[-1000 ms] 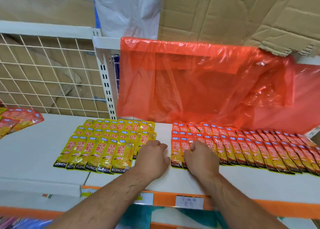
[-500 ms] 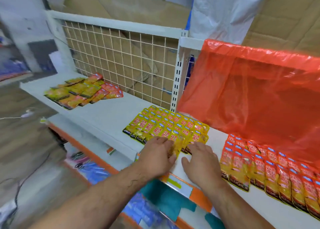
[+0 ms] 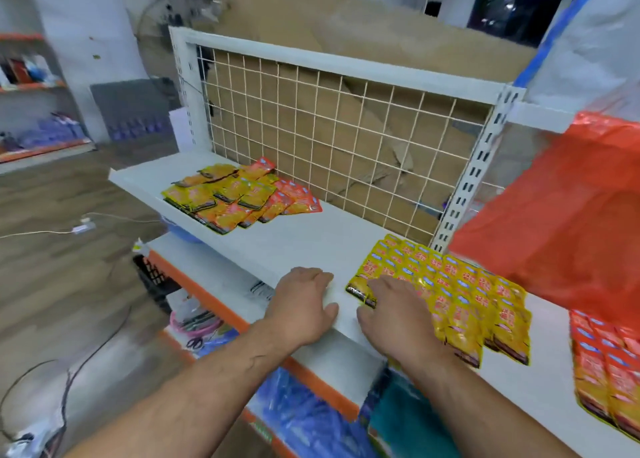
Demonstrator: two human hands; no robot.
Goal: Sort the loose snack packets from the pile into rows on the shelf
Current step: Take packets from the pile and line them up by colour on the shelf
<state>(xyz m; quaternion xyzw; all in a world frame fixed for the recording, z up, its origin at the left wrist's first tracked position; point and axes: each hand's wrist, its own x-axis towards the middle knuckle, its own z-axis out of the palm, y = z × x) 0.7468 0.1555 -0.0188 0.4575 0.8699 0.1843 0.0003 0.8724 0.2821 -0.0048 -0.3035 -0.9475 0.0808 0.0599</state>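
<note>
From the head camera, on the white shelf (image 3: 304,239): left hand (image 3: 304,307) flat on the bare near edge, fingers relaxed and holding nothing, just beside the right hand (image 3: 393,313), likewise gripping nothing, fingers spread and pressed on the near left corner of the rows of yellow packets (image 3: 457,284). Far to the left on the same shelf, well apart from both hands, the loose pile (image 3: 239,194) of mixed yellow and red packets, close to the wire grid (image 3: 329,138) at the back. At the right edge, rows of red packets (image 3: 606,364) below a hanging red plastic sheet (image 3: 561,235).
</note>
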